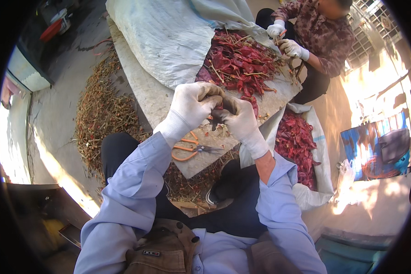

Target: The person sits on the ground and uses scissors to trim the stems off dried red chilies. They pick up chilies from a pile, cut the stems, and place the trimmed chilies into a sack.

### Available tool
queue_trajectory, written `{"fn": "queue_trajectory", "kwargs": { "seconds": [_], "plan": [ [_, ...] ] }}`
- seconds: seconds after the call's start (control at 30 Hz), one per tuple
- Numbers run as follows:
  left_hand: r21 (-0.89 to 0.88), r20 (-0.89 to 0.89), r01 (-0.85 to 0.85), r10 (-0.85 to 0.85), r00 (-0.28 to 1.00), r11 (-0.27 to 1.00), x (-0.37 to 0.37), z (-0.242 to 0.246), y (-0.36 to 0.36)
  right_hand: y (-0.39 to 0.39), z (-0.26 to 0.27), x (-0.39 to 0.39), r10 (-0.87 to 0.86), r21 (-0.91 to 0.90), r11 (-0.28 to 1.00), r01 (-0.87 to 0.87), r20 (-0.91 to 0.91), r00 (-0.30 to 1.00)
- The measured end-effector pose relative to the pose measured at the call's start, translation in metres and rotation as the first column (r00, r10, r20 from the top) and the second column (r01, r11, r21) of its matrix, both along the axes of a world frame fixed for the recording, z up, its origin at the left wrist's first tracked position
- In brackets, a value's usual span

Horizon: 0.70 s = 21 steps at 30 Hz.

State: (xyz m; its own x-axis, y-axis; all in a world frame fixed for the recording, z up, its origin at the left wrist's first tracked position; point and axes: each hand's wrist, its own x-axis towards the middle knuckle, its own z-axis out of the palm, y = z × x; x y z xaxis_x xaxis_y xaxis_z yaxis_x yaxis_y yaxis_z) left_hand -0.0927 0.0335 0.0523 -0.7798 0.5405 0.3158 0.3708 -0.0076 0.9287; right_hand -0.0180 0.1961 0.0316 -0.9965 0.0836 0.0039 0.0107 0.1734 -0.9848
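Observation:
My left hand (196, 101), in a white knit glove, pinches a small piece of dried red chili (220, 106) with thumb and forefinger. Close against it, my right hand (241, 120), gloved too, curls its fingers around the same spot; they hide most of the piece, and its hold is hard to make out. Below my hands, orange-handled scissors (196, 148) lie on the board (205, 161) with their blades pointing right. Past my hands, a heap of dried red chilies (239, 61) with stems spills out of a white woven sack (164, 44).
Cut stems (102, 116) form a large pile on the floor at left. At right stands an open white sack (323, 164) of red chilies (294, 144). Across the board sits a co-worker (322, 44) in white gloves, holding an orange-handled tool.

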Motion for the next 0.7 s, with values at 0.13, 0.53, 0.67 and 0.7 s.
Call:
{"fn": "queue_trajectory", "kwargs": {
  "seconds": [0.13,0.53,0.67,0.7],
  "plan": [
    [0.105,0.397,0.012,-0.053,0.916,0.994,0.007,0.005,0.009,0.007,-0.007,0.006,-0.025,0.112,0.993,0.038,-0.119,0.993],
    [0.379,0.699,-0.03,-0.265,0.664,0.925,0.008,-0.01,0.023,0.026,-0.013,0.022,-0.005,0.195,0.978,0.069,-0.312,0.95],
    [0.409,0.779,-0.277,-0.175,0.602,0.869,-0.011,-0.014,0.022,0.025,-0.004,0.03,0.052,0.232,0.972,0.031,-0.342,0.938],
    [0.357,0.738,-0.282,-0.084,0.669,0.891,-0.02,-0.012,0.016,0.026,-0.003,0.033,0.092,0.207,0.978,-0.021,-0.338,0.937]
  ]
}}
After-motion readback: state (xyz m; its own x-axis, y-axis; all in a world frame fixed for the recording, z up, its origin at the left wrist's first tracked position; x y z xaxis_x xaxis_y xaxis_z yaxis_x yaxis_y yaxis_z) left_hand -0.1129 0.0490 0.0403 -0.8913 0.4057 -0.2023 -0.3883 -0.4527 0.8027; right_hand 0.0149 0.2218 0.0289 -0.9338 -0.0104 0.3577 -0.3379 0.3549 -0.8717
